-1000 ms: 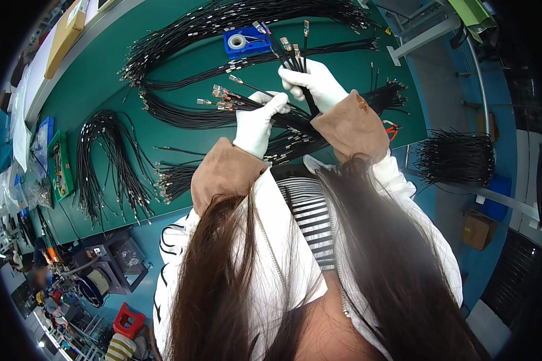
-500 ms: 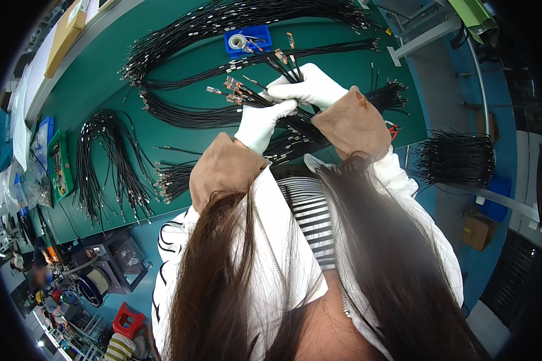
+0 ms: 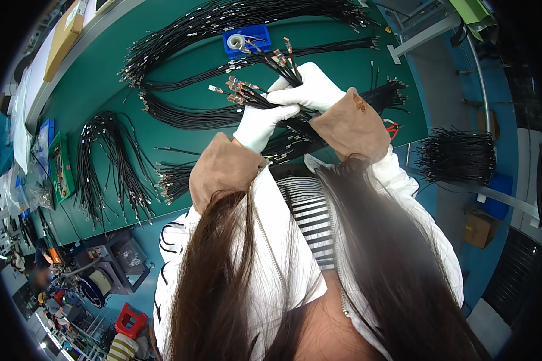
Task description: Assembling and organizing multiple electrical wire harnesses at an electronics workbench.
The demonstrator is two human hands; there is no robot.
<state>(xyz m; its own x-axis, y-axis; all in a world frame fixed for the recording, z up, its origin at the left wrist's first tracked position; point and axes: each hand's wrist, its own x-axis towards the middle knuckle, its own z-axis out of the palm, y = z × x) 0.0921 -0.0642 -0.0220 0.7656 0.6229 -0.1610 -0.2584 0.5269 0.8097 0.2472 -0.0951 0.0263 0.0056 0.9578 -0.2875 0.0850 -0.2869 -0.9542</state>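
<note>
My left hand (image 3: 262, 125), in a white glove, is closed round a group of black cables whose metal-tipped ends (image 3: 239, 90) fan out to the upper left. Beside it, touching, my right hand (image 3: 312, 89) is gloved too and grips more black cables; their copper-coloured terminals (image 3: 281, 58) point up past the fingers. The two thumbs meet over the cables. Below both hands a thick bundle of black cables (image 3: 295, 141) lies on the green table (image 3: 102, 84), partly hidden by my forearms.
Long cable bundles (image 3: 211, 24) curve across the table's far side, around a blue tray (image 3: 227, 53) holding a white tape roll. Another bundle (image 3: 105, 129) lies at left near a green bin (image 3: 55, 180). Red-handled pliers (image 3: 392, 130) rest by my right sleeve. More cables (image 3: 454, 156) hang off at right.
Both hands keep their hold in nearly the same place. The terminals in my right hand have shifted slightly to the left, and those above my left hand have drawn a little closer together.
</note>
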